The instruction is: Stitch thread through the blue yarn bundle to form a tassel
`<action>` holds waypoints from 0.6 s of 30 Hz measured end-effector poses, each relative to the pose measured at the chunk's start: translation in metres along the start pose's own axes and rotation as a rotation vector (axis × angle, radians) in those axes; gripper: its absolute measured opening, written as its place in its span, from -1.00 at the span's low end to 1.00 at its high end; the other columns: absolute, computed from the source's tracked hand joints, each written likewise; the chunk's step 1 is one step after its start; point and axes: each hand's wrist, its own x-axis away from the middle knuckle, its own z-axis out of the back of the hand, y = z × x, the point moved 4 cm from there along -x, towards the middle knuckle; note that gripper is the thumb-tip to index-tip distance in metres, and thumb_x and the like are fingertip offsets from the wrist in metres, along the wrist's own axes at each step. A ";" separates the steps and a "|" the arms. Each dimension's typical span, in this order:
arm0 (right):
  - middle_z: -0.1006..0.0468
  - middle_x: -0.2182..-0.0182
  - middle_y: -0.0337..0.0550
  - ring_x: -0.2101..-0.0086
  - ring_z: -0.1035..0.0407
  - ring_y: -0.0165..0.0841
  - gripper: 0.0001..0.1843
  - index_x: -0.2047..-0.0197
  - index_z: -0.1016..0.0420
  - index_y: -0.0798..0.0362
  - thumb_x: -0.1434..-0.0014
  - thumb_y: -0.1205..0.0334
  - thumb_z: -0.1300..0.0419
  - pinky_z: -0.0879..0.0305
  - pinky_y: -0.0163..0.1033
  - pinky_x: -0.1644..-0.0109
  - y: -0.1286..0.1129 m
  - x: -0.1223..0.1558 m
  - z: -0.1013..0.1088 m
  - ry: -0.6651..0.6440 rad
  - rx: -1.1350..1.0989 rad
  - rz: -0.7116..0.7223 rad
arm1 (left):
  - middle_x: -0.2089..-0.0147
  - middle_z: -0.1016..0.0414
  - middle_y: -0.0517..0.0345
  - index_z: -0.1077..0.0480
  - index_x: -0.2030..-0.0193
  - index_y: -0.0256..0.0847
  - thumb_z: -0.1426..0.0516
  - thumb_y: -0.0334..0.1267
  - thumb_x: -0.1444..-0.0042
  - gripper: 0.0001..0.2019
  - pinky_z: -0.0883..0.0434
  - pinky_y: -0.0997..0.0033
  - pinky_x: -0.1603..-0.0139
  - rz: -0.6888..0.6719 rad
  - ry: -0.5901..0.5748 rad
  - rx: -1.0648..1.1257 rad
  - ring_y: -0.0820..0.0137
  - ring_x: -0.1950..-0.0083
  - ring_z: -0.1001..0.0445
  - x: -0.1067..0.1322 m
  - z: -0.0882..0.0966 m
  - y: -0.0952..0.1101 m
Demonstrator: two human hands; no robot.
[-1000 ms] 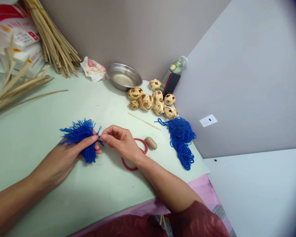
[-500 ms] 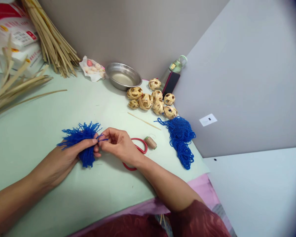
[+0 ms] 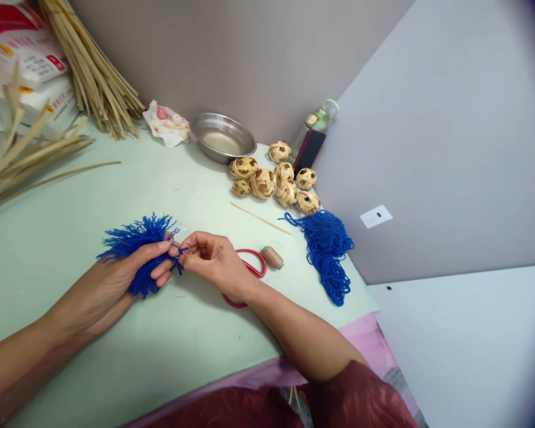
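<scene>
A bundle of cut blue yarn, frayed at its ends like a tassel, is gripped between the thumb and fingers of my left hand. Close to its right side, my right hand pinches a thin strand of blue yarn between thumb and forefinger. The strand runs over to my left fingertips. Under my right wrist lie red-handled scissors, their blades hidden by the hand. A spool of tan thread rests just right of the scissors.
A skein of blue yarn lies at the table's right. Several woven balls sit beside a metal bowl. Behind them are a bottle and a phone. Dried flat strips and white-red packages occupy the far left.
My left hand has shifted slightly left and turned, tilting the blue yarn bundle with it. Its fingers have spread a little. My right hand stays almost in place, still pinching the strand.
</scene>
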 end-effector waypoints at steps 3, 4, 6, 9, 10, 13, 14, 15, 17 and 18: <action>-0.44 0.45 -0.35 0.41 -0.26 -0.43 -0.59 0.33 -0.46 0.01 -0.09 -0.01 -0.56 -0.21 -0.27 0.25 0.001 -0.001 0.000 -0.002 -0.018 0.014 | 0.54 -0.45 0.26 -0.65 0.37 -0.13 -0.57 -0.03 0.08 -0.70 -0.45 0.55 0.50 -0.039 0.007 0.035 0.44 0.48 -0.38 0.000 0.000 0.000; -0.44 0.45 -0.35 0.42 -0.25 -0.43 -0.59 0.33 -0.46 0.01 -0.09 -0.02 -0.55 -0.20 -0.27 0.26 0.001 -0.001 0.000 -0.001 -0.025 0.018 | 0.52 -0.48 0.24 -0.67 0.34 -0.13 -0.56 -0.04 0.06 -0.71 -0.46 0.55 0.49 -0.049 0.018 0.045 0.43 0.46 -0.41 0.000 0.002 -0.001; -0.48 0.44 -0.33 0.42 -0.29 -0.42 -0.60 0.31 -0.46 0.00 -0.12 -0.04 -0.54 -0.22 -0.26 0.25 0.002 -0.002 0.000 0.002 -0.049 0.026 | 0.48 -0.54 0.21 -0.70 0.29 -0.12 -0.56 -0.06 0.05 -0.72 -0.49 0.54 0.46 -0.066 0.052 0.045 0.40 0.42 -0.46 -0.001 0.005 -0.002; -0.54 0.44 -0.28 0.40 -0.39 -0.38 -0.58 0.29 -0.49 0.00 -0.13 -0.07 -0.55 -0.34 -0.23 0.21 -0.001 -0.004 0.000 0.004 -0.109 0.053 | 0.44 -0.60 0.19 -0.69 0.31 -0.12 -0.56 -0.07 0.07 -0.73 -0.52 0.52 0.42 -0.074 0.069 -0.015 0.38 0.39 -0.51 -0.002 0.009 -0.004; -0.55 0.45 -0.28 0.40 -0.41 -0.37 -0.56 0.30 -0.49 0.00 -0.11 -0.09 -0.58 -0.38 -0.22 0.20 -0.002 -0.005 0.000 0.002 -0.133 0.064 | 0.43 -0.62 0.19 -0.69 0.34 -0.13 -0.57 -0.08 0.09 -0.72 -0.54 0.51 0.39 -0.068 0.061 -0.041 0.37 0.38 -0.53 -0.002 0.009 -0.004; -0.54 0.49 -0.30 0.40 -0.48 -0.35 -0.51 0.32 -0.51 0.00 -0.01 -0.08 -0.65 -0.46 -0.19 0.18 -0.005 -0.006 0.000 -0.002 -0.199 0.071 | 0.40 -0.69 0.16 -0.69 0.38 -0.15 -0.60 -0.08 0.19 -0.69 -0.57 0.47 0.32 -0.035 0.041 -0.094 0.34 0.34 -0.59 -0.002 0.010 -0.005; -0.55 0.50 -0.30 0.39 -0.50 -0.33 -0.51 0.32 -0.51 0.01 0.01 -0.07 -0.66 -0.48 -0.19 0.16 -0.005 -0.006 -0.001 -0.006 -0.220 0.064 | 0.40 -0.70 0.15 -0.70 0.38 -0.15 -0.60 -0.08 0.21 -0.68 -0.57 0.46 0.31 -0.032 0.042 -0.102 0.33 0.33 -0.61 -0.002 0.010 -0.005; -0.57 0.50 -0.29 0.38 -0.53 -0.32 -0.51 0.32 -0.51 0.01 0.01 -0.07 -0.66 -0.49 -0.18 0.14 -0.005 -0.006 -0.001 -0.013 -0.239 0.053 | 0.39 -0.71 0.14 -0.71 0.38 -0.16 -0.60 -0.07 0.22 -0.68 -0.57 0.45 0.31 -0.029 0.042 -0.111 0.32 0.34 -0.61 -0.002 0.009 -0.004; -0.60 0.49 -0.28 0.36 -0.56 -0.32 -0.52 0.31 -0.51 0.01 -0.01 -0.05 -0.66 -0.50 -0.17 0.10 -0.004 -0.005 -0.002 -0.030 -0.264 0.030 | 0.40 -0.71 0.12 -0.71 0.40 -0.16 -0.60 -0.06 0.22 -0.68 -0.54 0.44 0.36 -0.027 0.038 -0.126 0.31 0.36 -0.61 -0.001 0.008 -0.004; -0.62 0.48 -0.28 0.36 -0.56 -0.32 -0.53 0.31 -0.51 0.01 -0.03 -0.04 -0.65 -0.50 -0.17 0.09 -0.003 -0.004 -0.003 -0.037 -0.271 0.022 | 0.41 -0.71 0.12 -0.71 0.41 -0.16 -0.60 -0.06 0.23 -0.68 -0.53 0.43 0.40 -0.027 0.036 -0.125 0.31 0.37 -0.60 0.000 0.007 -0.004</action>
